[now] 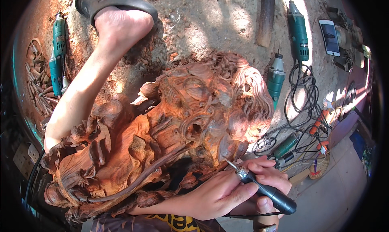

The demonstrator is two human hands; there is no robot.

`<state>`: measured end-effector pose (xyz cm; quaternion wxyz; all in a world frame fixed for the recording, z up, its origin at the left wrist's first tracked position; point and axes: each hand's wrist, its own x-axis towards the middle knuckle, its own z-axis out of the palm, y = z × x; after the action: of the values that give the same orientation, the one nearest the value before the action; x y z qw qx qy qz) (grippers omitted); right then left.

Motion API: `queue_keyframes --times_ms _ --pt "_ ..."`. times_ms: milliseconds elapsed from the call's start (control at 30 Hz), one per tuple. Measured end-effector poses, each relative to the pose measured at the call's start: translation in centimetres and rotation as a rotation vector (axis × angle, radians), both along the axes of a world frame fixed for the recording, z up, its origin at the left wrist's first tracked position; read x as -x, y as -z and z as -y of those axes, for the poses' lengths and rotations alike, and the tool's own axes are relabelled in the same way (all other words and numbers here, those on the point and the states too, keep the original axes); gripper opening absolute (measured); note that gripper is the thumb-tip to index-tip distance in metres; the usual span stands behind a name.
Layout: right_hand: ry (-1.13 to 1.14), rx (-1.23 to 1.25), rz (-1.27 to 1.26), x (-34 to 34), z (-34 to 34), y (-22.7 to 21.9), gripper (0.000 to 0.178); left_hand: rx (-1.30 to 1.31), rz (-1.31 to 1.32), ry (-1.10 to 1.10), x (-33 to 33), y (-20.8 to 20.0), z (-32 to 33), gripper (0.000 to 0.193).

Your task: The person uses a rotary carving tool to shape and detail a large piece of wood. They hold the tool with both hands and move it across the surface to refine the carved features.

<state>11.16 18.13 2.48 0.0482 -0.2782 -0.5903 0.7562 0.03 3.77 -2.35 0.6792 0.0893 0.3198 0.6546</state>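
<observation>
A large reddish-brown wood carving (194, 106), cut with folds, curls and rounded forms, lies in front of me. Beside its lower right edge, both my hands come together around a black rotary carving handpiece (269, 193). Its thin metal bit points up and left, close to the carved surface; whether it touches is unclear. My left hand (216, 194), its forearm passing along the carving's near side, has its thumb against the handpiece and is closed. My right hand (266, 205) is closed around the handpiece from below, partly hidden by it and the left hand.
Green power grinders lie at the right (299, 35), beside the carving (276, 79) and at far left (59, 35). Tangled black cables (302, 90) run over the right side. A phone (329, 37) lies at upper right. A bare leg with a grey clog (117, 3) stretches along the left.
</observation>
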Motion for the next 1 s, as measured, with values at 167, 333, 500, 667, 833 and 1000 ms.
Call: queue_keyframes --times_ms 167,333,500,667,833,1000 --pt "-0.062 -0.038 0.047 0.0 -0.6 -0.2 0.046 -0.012 -0.011 0.0 0.0 0.1 0.0 0.057" --pt "0.047 -0.134 0.205 -0.5 0.9 0.3 0.056 0.057 0.094 0.015 0.1 -0.1 -0.4 0.057" --pt "0.04 -0.084 0.017 -0.8 -0.3 -0.4 0.05 -0.052 0.184 -0.15 -0.9 -1.1 -1.6 0.058" --pt "-0.089 -0.054 0.003 0.3 -1.9 -0.4 0.047 -0.116 0.054 -0.103 -0.4 -0.3 -1.4 0.059" --pt "-0.131 -0.036 -0.026 0.9 -1.9 0.7 0.045 -0.047 0.11 -0.12 -0.4 -0.1 -0.9 0.058" --pt "-0.202 -0.118 0.022 0.5 -2.0 0.7 0.05 -0.04 0.064 -0.127 -1.0 0.0 -0.6 0.055"
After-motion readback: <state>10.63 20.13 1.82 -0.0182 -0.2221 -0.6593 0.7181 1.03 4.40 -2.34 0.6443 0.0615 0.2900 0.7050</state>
